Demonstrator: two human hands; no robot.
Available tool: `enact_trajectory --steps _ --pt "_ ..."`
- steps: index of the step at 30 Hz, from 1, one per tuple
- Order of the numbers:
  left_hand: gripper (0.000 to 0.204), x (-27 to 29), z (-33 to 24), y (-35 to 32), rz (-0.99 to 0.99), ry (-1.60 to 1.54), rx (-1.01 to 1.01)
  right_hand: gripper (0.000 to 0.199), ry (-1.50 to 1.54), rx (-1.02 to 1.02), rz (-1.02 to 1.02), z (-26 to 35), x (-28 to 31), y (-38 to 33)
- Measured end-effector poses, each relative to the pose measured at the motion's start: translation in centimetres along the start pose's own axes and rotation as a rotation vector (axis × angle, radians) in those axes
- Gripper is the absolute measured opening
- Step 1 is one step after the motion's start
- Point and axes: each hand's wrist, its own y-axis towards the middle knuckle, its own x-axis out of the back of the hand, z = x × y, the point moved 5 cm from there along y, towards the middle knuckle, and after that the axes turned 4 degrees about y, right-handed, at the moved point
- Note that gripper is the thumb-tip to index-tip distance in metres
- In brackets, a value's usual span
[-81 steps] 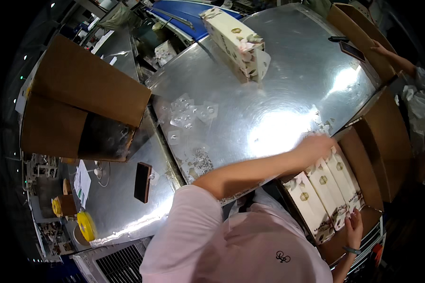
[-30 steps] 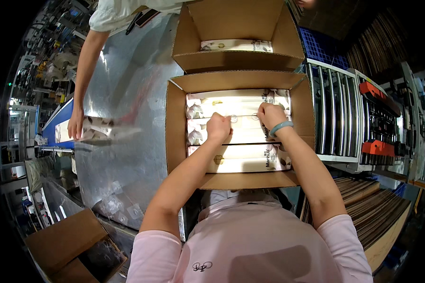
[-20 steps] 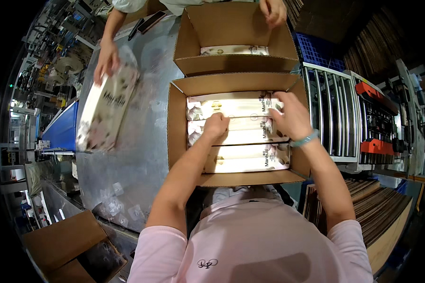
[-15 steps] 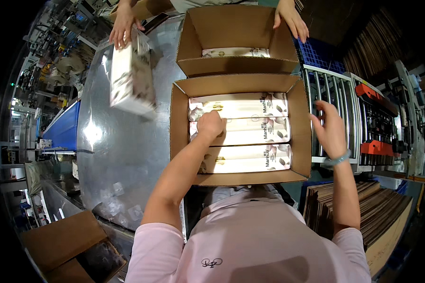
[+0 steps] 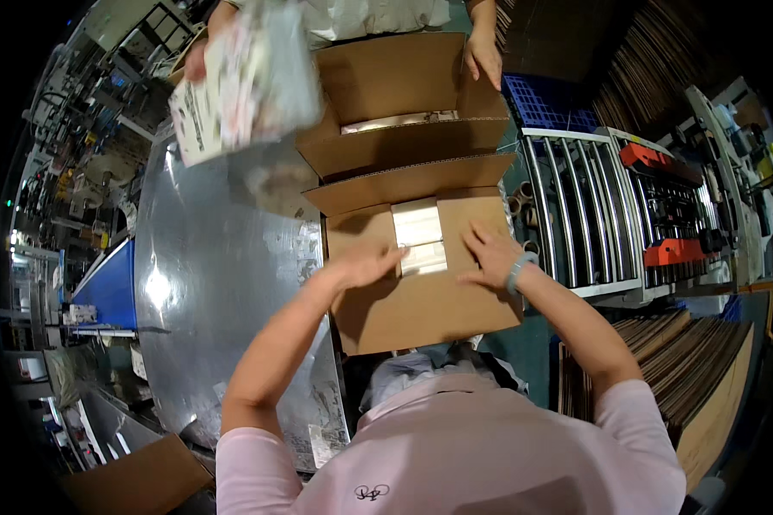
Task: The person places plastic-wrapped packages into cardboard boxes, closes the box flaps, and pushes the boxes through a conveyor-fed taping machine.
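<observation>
At far left runs one blue conveyor belt (image 5: 103, 287), and next to it the metal table (image 5: 223, 283). Over the table's far end a co-worker's hand (image 5: 195, 60) grips one floral pack (image 5: 253, 86), blurred, nearer the far carton than half a second ago. The person's left hand (image 5: 365, 264) presses at the left of the near carton (image 5: 429, 318), fingers close together at the edge of its opening. That carton then lay open on three packs in full view; now the left, right and near flaps are folded in, the far one stands raised, and two cream packs (image 5: 418, 225) show in part through the gap. Beyond it, the far carton (image 5: 391, 73) is open, one pack (image 5: 399, 121) visible inside. The right hand (image 5: 494, 257), earlier off to the side, now rests on the right flap, fingers spread wide, holding nothing. Above, the co-worker's other hand (image 5: 483, 58) is at the far carton's right edge. Furthest right are one roller conveyor (image 5: 580, 210), two red blocks (image 5: 657, 163) and a stack of cardboard (image 5: 653, 369).
</observation>
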Motion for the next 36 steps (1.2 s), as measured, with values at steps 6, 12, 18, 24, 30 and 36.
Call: enact_trajectory --steps 6,12,18,24,30,36 --pt "0.036 6.5 -4.2 -1.6 -0.971 0.276 -0.356 0.031 0.171 -0.199 -1.012 -5.7 -3.8 -1.6" --pt "0.033 -7.8 3.4 -5.0 -0.530 0.195 -0.215 0.038 0.524 -0.757 -0.805 -8.3 -5.9 -2.9" --pt "0.047 -8.7 5.8 -3.8 -0.780 -0.079 0.110 0.031 0.668 -0.487 -0.903 -7.9 -2.9 -3.4" --pt "0.056 -16.2 -2.2 -0.3 -0.783 -1.100 0.507 0.033 0.565 -0.366 -0.909 -14.0 6.8 -9.0" --pt "0.056 -16.2 -21.9 15.3 -0.642 -1.306 0.323 0.024 0.256 -0.476 -0.859 -33.4 19.1 -14.5" --pt "0.055 -13.6 -40.8 31.3 -0.762 -0.728 -0.030 0.052 -0.251 -0.703 -0.849 -51.7 20.8 -19.6"
